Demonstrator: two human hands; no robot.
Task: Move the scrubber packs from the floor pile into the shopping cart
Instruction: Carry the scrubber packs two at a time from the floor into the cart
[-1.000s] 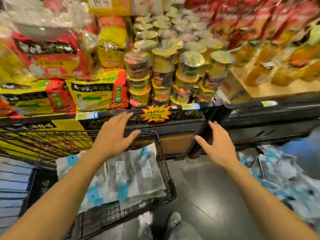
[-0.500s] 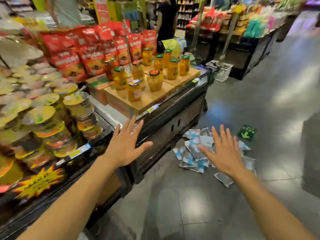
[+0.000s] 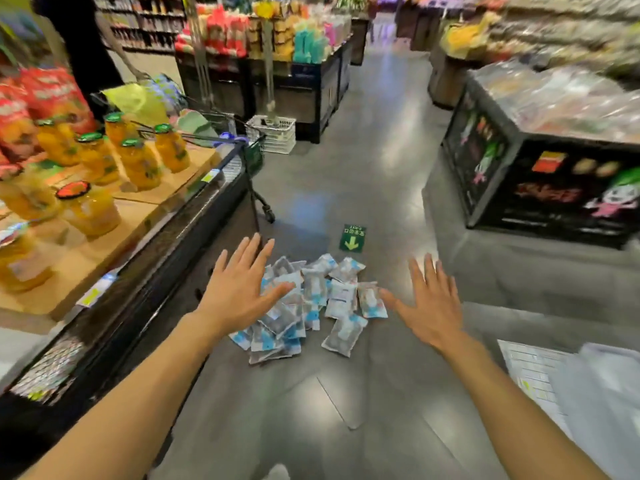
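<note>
Much of the shop aisle is smeared by motion blur, most of all the packed display bins at the upper right; the print on the small clear-and-blue plastic scrubber packs (image 3: 313, 299) cannot be read, and the left side of their pile is hidden behind the left hand (image 3: 242, 289); no shopping cart for the packs can be picked out with certainty, though a dark wheeled frame (image 3: 258, 181) stands partly hidden past the end of the black display surface (image 3: 194, 216) on the left; a pale blurred shape at the lower right corner is cut off by the frame edge; the packs lie heaped on the grey tiled floor (image 3: 363, 188), just below a green floor sticker with an arrow (image 3: 352, 238); both bare forearms reach forward from the bottom corners, palms down; the left hand is open with fingers spread, over the pile's left edge; the right hand (image 3: 429, 303) is likewise open and splayed, just right of the pile, holding nothing; whether either touches a pack cannot be told; jars of yellow fruit with green lids (image 3: 138, 161) stand on cardboard on the surface.
</note>
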